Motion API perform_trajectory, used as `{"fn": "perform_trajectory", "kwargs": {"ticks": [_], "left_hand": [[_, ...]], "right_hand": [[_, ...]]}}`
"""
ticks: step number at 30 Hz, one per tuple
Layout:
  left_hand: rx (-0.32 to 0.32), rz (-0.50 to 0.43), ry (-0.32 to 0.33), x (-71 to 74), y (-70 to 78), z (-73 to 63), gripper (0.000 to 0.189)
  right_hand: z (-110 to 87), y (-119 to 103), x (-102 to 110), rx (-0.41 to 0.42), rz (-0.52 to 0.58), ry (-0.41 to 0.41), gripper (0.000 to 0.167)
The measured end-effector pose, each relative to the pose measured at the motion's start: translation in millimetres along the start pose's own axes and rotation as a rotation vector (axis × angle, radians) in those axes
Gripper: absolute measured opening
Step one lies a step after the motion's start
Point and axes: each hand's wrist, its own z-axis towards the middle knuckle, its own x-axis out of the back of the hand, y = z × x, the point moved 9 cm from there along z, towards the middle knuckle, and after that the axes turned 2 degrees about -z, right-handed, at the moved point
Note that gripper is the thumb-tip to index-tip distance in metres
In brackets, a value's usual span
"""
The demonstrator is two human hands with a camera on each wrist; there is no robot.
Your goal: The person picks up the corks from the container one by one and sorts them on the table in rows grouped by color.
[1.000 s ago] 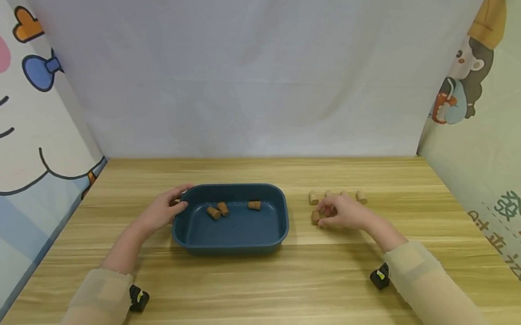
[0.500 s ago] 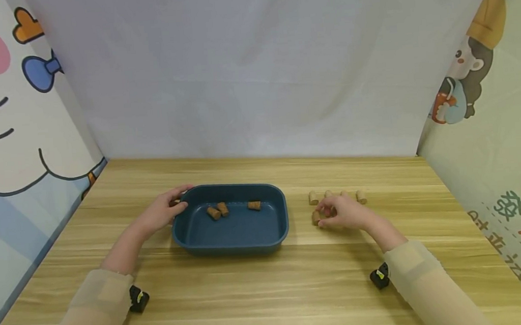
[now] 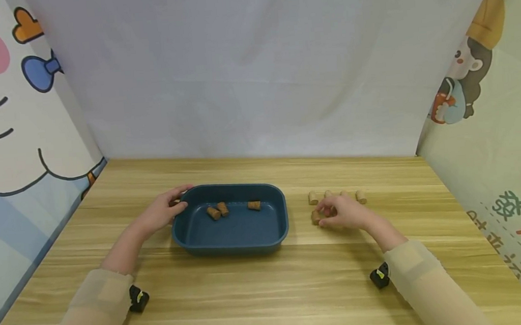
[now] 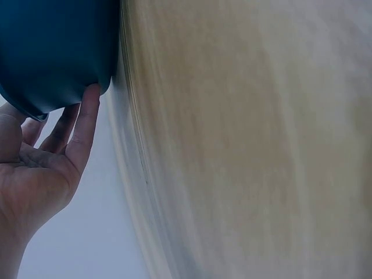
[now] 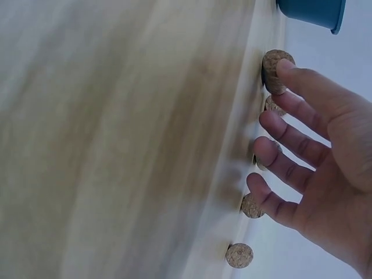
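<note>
A dark blue rectangular dish (image 3: pixel 231 236) sits on the table with three brown cork stoppers inside; one cork (image 3: pixel 254 205) lies apart from the other two. My left hand (image 3: pixel 161 211) grips the dish's left end, thumb at the rim and fingers along the outer wall, as the left wrist view (image 4: pixel 46 168) shows. To the right of the dish, my right hand (image 3: pixel 344 212) pinches a cork stopper (image 5: pixel 274 72) between thumb and index finger, down at the table surface. The other fingers of that hand are loosely bent. Behind it stands a row of several paler corks (image 3: pixel 313 198), partly hidden.
The wooden table (image 3: pixel 252 296) extends in front of both hands. A white cloth (image 3: pixel 254 81) hangs along its back edge, with printed cartoon sheets at left and right. Each forearm wears a small black device (image 3: pixel 138 298) near the sleeve cuff.
The cork under the right hand's fingertips shifts and tilts very slightly. Both hands and the dish otherwise keep their places.
</note>
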Motion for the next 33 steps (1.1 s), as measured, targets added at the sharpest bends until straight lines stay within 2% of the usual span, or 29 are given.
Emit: {"fn": "perform_trajectory", "kwargs": {"ticks": [16,22,27,33], "left_hand": [[0.000,0.013,0.001,0.5,0.6,0.0,0.052],[-0.001,0.010,0.001,0.7,0.7,-0.1,0.052],[-0.002,0.017,-0.002,-0.1,1.6,-0.4,0.052],[-0.003,0.017,-0.003,-0.1,1.3,-0.5,0.052]], "right_hand": [[-1.1,2.7,0.8,-0.031,0.019,-0.005,0.033],[-1.2,-0.3,3.8,-0.014,0.009,0.004,0.033],[-3.1,-6.7,9.0,-0.002,-0.015,0.014,0.035],[-6.2,-23.7,26.8,0.009,-0.002,0.050,0.040]]}}
